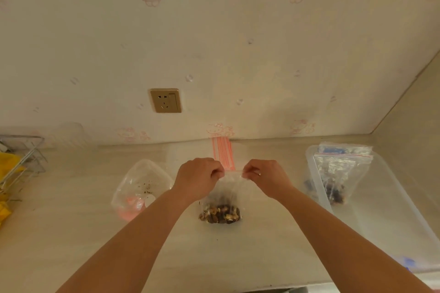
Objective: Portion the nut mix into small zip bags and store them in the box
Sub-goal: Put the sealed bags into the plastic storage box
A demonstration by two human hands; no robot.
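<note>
A small clear zip bag stands on the counter in front of me, with nut mix settled at its bottom. My left hand pinches the left end of its top strip. My right hand pinches the right end. Right of them sits a clear plastic box holding filled zip bags that lean upright at its far end. A stack of empty zip bags with red strips lies flat behind my hands, near the wall.
A large, nearly empty clear bag with crumbs and something pink inside lies to the left. A wire rack with yellow items stands at the far left. The wall carries a socket. The counter's front edge runs along the bottom.
</note>
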